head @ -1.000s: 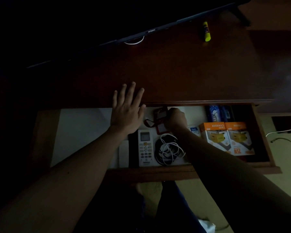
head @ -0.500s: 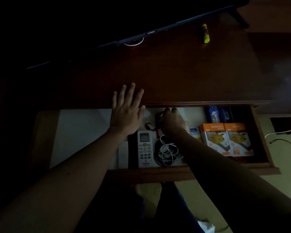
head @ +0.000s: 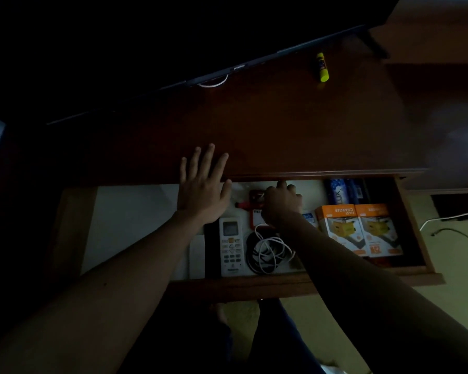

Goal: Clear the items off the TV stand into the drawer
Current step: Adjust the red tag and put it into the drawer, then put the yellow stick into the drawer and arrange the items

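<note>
The dark wooden TV stand [head: 281,125] has its drawer [head: 254,286] pulled out below its front edge. My left hand [head: 201,193] lies flat on that edge with fingers spread, holding nothing. Inside the drawer, near the back, my right hand [head: 281,205] is curled on a red card holder [head: 254,197]. A yellow glue stick [head: 322,67] lies alone on the stand top, far back right, beside the TV [head: 173,36].
In the drawer lie a white remote [head: 231,245], a coiled white cable [head: 269,251], two orange charger boxes [head: 360,228] and blue packets [head: 338,191]. The drawer's left half shows white lining. A cable [head: 449,217] runs over the floor at the right.
My right hand has pushed the red card holder further toward the back of the drawer and stays on it. The left hand has not moved.
</note>
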Motion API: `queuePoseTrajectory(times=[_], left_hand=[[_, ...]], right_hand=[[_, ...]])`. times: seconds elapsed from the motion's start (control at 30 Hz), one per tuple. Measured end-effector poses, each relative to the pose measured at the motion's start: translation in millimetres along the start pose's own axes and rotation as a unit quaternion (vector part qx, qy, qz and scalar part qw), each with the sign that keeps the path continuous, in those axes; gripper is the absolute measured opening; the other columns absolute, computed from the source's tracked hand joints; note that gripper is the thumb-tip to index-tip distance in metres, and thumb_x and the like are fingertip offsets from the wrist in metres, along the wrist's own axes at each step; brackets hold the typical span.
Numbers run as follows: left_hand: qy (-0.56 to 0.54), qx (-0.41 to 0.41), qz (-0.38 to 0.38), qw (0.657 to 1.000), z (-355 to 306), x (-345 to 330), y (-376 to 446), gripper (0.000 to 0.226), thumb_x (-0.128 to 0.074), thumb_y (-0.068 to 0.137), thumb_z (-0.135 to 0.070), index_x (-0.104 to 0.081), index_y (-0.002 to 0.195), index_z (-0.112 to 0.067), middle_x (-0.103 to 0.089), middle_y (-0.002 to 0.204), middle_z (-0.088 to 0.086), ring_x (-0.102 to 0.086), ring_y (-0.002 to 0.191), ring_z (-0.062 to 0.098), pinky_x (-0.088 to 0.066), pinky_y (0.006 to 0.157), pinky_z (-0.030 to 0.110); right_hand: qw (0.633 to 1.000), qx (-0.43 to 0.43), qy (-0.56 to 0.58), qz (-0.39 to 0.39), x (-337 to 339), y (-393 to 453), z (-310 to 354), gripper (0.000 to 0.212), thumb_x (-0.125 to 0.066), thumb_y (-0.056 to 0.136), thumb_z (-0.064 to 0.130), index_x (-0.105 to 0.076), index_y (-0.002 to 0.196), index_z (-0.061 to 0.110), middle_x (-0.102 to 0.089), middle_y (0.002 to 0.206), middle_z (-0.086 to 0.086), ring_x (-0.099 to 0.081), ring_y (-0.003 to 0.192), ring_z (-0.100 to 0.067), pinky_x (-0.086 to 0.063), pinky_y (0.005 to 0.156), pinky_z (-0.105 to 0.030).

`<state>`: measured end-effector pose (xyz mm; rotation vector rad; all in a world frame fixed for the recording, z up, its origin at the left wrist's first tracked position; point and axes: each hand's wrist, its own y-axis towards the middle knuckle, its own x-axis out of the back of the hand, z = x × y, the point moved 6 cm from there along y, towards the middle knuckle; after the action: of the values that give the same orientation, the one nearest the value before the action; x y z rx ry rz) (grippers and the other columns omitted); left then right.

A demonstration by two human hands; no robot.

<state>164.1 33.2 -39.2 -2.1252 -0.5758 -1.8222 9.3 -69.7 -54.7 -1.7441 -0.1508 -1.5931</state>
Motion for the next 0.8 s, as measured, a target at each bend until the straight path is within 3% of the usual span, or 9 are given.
queuePoseTrajectory(times=[0.1,0.2,0.3,0.37,0.57,0.67,0.8], left_hand=[[-0.031,0.036,0.001,0.999,-7.4,10.7,6.7,0.062,-0.029,0.094,-0.055,-0.033,0.151,-0.029,-0.018,0.164,0.004,-0.008,0.152,0.029,-0.002,0.121,0.054],[-0.078,0.058,-0.017,0.995,-23.9,24.1,19.6,0.053,-0.033,0.093,-0.050,-0.048,0.140,-0.028,-0.033,0.158,0.003,-0.018,0.148,0.030,-0.007,0.120,0.054],[-0.107,0.045,-0.017,0.993,-47.7,31.8,43.3,0.043,-0.040,0.095,-0.044,-0.053,0.133,-0.029,-0.036,0.156,0.000,-0.021,0.147,0.028,-0.010,0.120,0.053],[-0.121,0.024,-0.006,0.992,-64.9,34.0,65.5,0.040,-0.042,0.096,-0.042,-0.053,0.133,-0.030,-0.035,0.156,-0.001,-0.021,0.147,0.026,-0.011,0.120,0.052],[-0.111,-0.012,0.014,0.994,-103.4,39.3,149.1,0.042,-0.042,0.097,-0.042,-0.048,0.137,-0.031,-0.031,0.159,0.000,-0.018,0.148,0.026,-0.011,0.121,0.049],[-0.106,-0.002,0.033,0.994,-110.3,32.2,186.9,0.045,-0.040,0.098,-0.043,-0.044,0.141,-0.030,-0.028,0.160,0.001,-0.017,0.149,0.026,-0.011,0.121,0.050],[-0.079,0.017,0.045,0.996,-110.5,12.8,221.5,0.048,-0.039,0.098,-0.044,-0.041,0.144,-0.031,-0.025,0.161,0.001,-0.016,0.150,0.027,-0.012,0.122,0.050]], right_hand=[[0.998,0.006,0.058,-0.024,23.8,-13.8,-5.8,0.028,-0.065,0.090,0.025,-0.062,0.115,0.011,-0.061,0.117,-0.012,-0.056,0.112,-0.032,-0.050,0.089,-0.043],[0.988,-0.008,0.141,-0.063,51.3,-19.4,-19.7,0.010,-0.062,0.091,0.021,-0.066,0.097,0.015,-0.068,0.093,-0.005,-0.063,0.077,-0.020,-0.055,0.065,-0.035],[0.978,-0.021,0.174,-0.109,86.8,-12.0,-40.4,0.005,-0.060,0.091,0.020,-0.063,0.087,0.020,-0.064,0.080,0.001,-0.053,0.059,-0.008,-0.036,0.047,-0.022],[0.970,-0.024,0.195,-0.143,112.2,0.6,-56.3,0.003,-0.061,0.092,0.020,-0.062,0.094,0.022,-0.063,0.086,0.001,-0.054,0.064,-0.009,-0.036,0.049,-0.023],[0.951,-0.034,0.247,-0.182,165.1,68.0,-104.0,0.034,-0.062,0.090,0.021,-0.058,0.124,0.016,-0.059,0.118,-0.006,-0.059,0.098,-0.026,-0.048,0.073,-0.036],[0.945,-0.037,0.264,-0.192,177.3,106.1,-122.7,0.045,-0.062,0.092,0.027,-0.052,0.134,0.017,-0.052,0.130,-0.009,-0.057,0.112,-0.031,-0.055,0.087,-0.049],[0.944,-0.033,0.246,-0.216,187.9,154.0,-137.3,0.056,-0.060,0.094,0.032,-0.040,0.144,0.019,-0.040,0.140,-0.012,-0.051,0.119,-0.033,-0.052,0.090,-0.048]])
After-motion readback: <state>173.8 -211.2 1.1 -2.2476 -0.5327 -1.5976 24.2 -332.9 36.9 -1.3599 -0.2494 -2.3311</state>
